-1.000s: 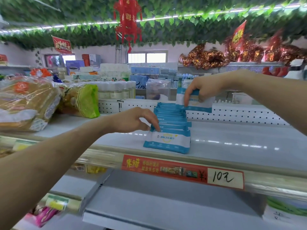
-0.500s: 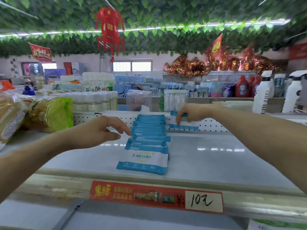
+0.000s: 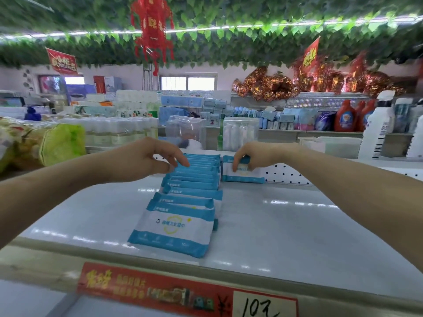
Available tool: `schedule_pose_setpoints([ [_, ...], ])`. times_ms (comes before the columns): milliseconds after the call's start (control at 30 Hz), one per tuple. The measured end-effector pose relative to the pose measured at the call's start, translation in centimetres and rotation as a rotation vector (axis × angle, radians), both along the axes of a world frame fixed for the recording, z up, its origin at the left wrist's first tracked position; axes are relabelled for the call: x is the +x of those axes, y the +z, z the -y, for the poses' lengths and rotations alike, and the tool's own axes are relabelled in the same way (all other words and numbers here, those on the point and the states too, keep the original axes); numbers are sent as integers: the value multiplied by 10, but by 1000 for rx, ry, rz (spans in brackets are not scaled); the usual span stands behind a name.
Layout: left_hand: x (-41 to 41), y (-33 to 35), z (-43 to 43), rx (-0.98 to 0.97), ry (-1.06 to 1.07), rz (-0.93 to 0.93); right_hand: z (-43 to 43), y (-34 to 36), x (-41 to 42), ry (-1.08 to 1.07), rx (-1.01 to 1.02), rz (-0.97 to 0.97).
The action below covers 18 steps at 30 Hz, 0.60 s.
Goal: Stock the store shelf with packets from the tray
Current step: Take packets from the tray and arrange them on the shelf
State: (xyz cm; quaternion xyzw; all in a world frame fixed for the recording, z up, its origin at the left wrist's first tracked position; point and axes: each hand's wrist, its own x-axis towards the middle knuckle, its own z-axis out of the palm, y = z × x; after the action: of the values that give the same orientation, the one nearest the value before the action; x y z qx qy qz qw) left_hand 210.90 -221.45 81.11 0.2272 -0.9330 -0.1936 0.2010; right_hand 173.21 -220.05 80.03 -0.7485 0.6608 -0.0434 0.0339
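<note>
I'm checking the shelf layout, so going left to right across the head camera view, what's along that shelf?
green-wrapped bundle → left hand → row of blue packets → lone packet gripped by the right hand → white bottle

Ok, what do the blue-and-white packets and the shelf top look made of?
The blue-and-white packets look like soft plastic film, slightly glossy: their faces crease and sag. The pale grey shelf top is probably smooth painted metal; ceiling lights mirror on it in streaks.
</note>
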Motion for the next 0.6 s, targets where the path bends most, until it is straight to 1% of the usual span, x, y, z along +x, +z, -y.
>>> schedule_pose_setpoints([
  [200,-11,4,-7,-19,-3,-2,-5,12,-2,27,-90,-31],
  [367,-1,9,-14,-28,13,1,-18,25,3,33,-127,-30],
  [533,30,10,-24,-46,75,-7,-23,37,48,93,-188,-54],
  [600,50,9,-29,-55,116,-1,-22,44,81,151,-255,-48],
])
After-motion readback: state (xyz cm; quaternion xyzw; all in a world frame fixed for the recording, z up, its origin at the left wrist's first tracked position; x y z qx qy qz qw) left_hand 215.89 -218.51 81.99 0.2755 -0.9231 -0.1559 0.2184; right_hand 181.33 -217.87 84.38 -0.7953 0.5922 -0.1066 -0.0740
